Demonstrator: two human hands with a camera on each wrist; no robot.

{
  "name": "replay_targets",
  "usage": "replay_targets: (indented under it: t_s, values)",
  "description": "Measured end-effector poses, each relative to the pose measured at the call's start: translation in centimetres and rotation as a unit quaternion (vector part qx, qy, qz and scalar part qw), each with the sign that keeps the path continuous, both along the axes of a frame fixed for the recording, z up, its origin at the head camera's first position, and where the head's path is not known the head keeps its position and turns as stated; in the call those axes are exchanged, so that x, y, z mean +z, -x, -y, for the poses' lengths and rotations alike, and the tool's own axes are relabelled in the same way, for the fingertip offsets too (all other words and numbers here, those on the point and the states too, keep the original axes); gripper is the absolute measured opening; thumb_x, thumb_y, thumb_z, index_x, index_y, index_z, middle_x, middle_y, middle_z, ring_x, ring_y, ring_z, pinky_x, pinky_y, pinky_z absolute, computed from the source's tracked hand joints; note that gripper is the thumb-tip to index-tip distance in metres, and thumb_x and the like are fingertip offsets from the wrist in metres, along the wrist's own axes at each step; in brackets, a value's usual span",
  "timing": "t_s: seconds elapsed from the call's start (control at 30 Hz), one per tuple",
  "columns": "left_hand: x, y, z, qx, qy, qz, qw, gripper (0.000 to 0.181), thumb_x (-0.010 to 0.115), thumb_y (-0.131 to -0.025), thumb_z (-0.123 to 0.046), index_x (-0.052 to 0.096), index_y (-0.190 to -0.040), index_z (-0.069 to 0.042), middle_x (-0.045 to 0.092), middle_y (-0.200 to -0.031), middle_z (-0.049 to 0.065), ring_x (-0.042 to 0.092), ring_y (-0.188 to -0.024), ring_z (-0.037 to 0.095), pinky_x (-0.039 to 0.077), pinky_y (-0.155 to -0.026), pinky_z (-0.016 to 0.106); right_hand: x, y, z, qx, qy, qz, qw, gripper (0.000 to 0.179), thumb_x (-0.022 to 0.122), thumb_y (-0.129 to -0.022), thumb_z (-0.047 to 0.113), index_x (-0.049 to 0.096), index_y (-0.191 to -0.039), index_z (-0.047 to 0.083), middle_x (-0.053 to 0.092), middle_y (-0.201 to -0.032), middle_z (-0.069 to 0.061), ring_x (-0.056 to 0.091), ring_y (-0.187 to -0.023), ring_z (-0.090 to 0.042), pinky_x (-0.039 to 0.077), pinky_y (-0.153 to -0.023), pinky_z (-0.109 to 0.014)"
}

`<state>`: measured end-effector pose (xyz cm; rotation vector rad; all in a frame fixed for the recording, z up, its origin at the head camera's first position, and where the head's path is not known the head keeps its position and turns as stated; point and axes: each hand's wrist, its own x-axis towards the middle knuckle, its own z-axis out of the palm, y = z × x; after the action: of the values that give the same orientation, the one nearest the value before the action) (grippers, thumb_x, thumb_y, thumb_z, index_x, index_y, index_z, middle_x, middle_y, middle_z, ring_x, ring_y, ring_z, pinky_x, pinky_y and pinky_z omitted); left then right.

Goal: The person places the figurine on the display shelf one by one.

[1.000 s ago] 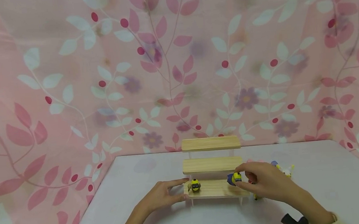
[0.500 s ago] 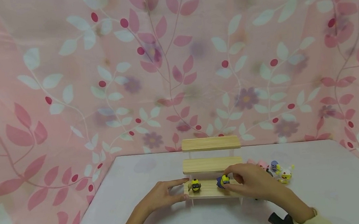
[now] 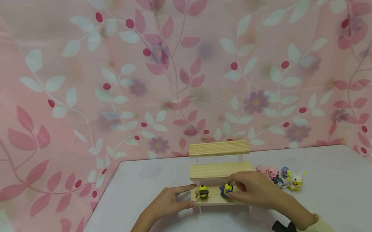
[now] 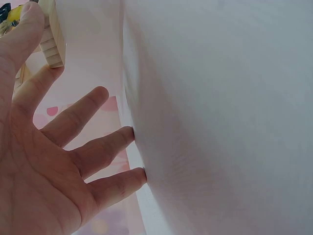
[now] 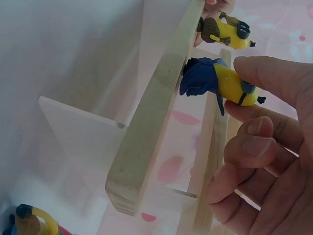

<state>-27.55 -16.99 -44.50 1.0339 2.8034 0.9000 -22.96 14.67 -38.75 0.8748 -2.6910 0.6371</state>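
Note:
My right hand (image 3: pixel 258 188) pinches a minion figure (image 5: pixel 235 87) in blue clothing between thumb and forefinger, its other fingers bent. The figure's base meets the lowest tier of a three-tier wooden display shelf (image 3: pixel 215 200). To its left on that tier stands a second minion figure (image 3: pixel 202 192) with a brown outfit. My left hand (image 3: pixel 167 201) holds the left end of this tier, thumb at the front corner and forefinger at the back. In the left wrist view, the other fingers (image 4: pixel 105 152) are spread, two tips against the white tabletop.
Several small figures stand on the table right of the shelf, among them pink ones (image 3: pixel 272 171), a black-and-white one (image 3: pixel 278 182) and a yellow-and-white one (image 3: pixel 295 183). The upper tiers (image 3: pixel 219 149) rise behind in steps. A pink floral cloth (image 3: pixel 181 75) hangs behind the table.
My right hand has moved left along the lowest tier with the blue-clothed minion figure, nearer the other minion. More figures at the right show now. My left hand has stayed put.

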Motion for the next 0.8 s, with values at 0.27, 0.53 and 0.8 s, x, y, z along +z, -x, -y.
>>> replay_targets:
  t_s: [0.27, 0.53, 0.8]
  values:
    - [0.24, -0.1, -0.06, -0.003, -0.007, 0.003, 1.0, 0.063, 0.057, -0.079, -0.065, 0.051, -0.133, -0.034, 0.053, -0.13, -0.003, 0.05, -0.117, 0.016, 0.045, -0.091, 0.043, -0.06, 0.2, 0.21, 0.009, -0.001, -0.007, 0.9999, 0.026, 0.071, -0.079, 0.045, 0.066, -0.099, 0.029, 0.039, -0.059, 0.017, 0.032, -0.05, 0.002, 0.023, -0.044, -0.017]
    - [0.36, -0.23, -0.13, 0.004, 0.0, 0.001, 1.0, 0.064, 0.057, -0.078, -0.066, 0.051, -0.133, -0.035, 0.053, -0.129, -0.004, 0.049, -0.118, 0.017, 0.044, -0.092, 0.042, -0.02, 0.03, 0.11, -0.002, -0.005, 0.008, 1.0, 0.031, 0.07, -0.078, 0.049, 0.065, -0.104, 0.032, 0.041, -0.061, 0.017, 0.034, -0.052, 0.001, 0.024, -0.046, -0.017]
    - [0.5, -0.34, -0.12, 0.003, 0.006, -0.005, 1.0, 0.063, 0.056, -0.078, -0.066, 0.051, -0.133, -0.035, 0.054, -0.129, -0.004, 0.05, -0.117, 0.018, 0.045, -0.091, 0.042, 0.39, -0.44, -0.18, -0.002, 0.004, 0.007, 1.0, 0.03, 0.07, -0.079, 0.049, 0.065, -0.103, 0.033, 0.039, -0.059, 0.017, 0.032, -0.051, 0.001, 0.025, -0.046, -0.017]
